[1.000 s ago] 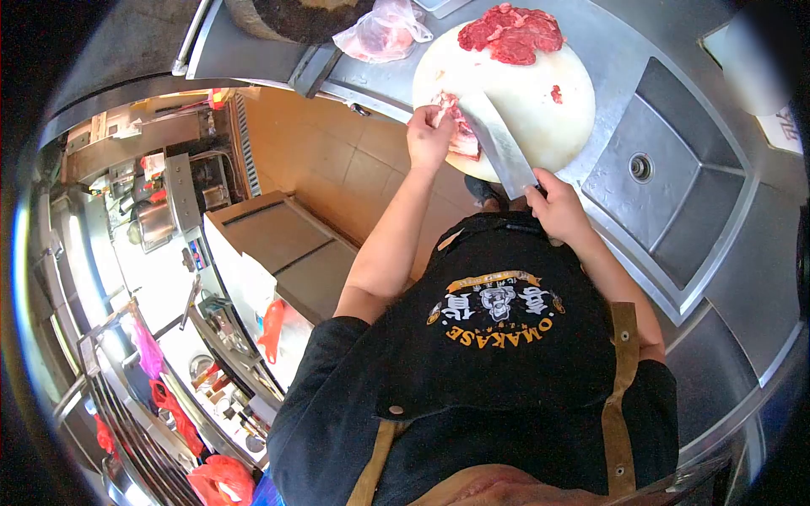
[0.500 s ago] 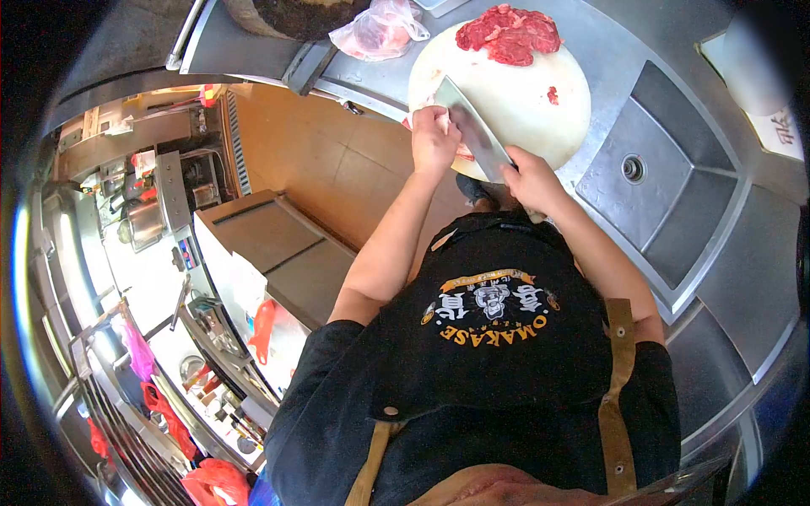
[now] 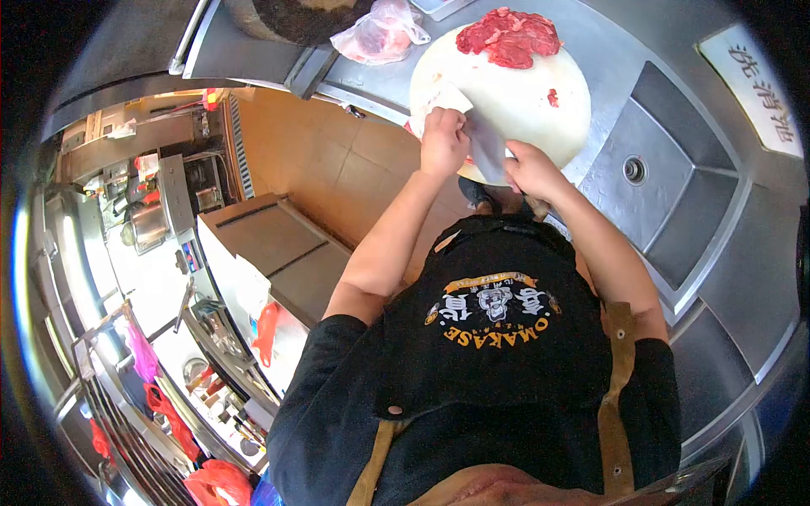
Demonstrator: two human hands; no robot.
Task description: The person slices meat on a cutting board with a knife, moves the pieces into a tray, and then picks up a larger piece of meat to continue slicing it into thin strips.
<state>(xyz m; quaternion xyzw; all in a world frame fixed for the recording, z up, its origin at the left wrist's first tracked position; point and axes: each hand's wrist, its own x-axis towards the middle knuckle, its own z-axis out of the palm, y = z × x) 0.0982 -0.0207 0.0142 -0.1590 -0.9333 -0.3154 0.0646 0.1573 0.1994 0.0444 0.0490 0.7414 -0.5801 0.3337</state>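
Observation:
My right hand (image 3: 533, 170) is wrapped round the handle of a cleaver (image 3: 486, 145), whose broad blade points up and left over the near part of a round white cutting board (image 3: 548, 126). Close to the blade's left side, my left hand (image 3: 444, 142) has its fingers curled down on a piece of meat at the board's near left edge. Most of that piece is hidden under the hand. Slices of raw red meat (image 3: 509, 38) lie heaped at the board's far side. A small red scrap (image 3: 553, 98) sits apart from the heap.
A clear plastic bag (image 3: 381, 34) with pale pink contents lies left of the board on the steel counter (image 3: 603, 59). To the right is a steel sink (image 3: 620, 198) with a round drain. A white sign (image 3: 751, 88) stands at the upper right. Tiled floor (image 3: 337, 152) shows at left.
The cleaver blade has tilted, and its tip end now catches bright light. My left hand has shifted slightly right, closer to the blade. The meat heap has stayed put.

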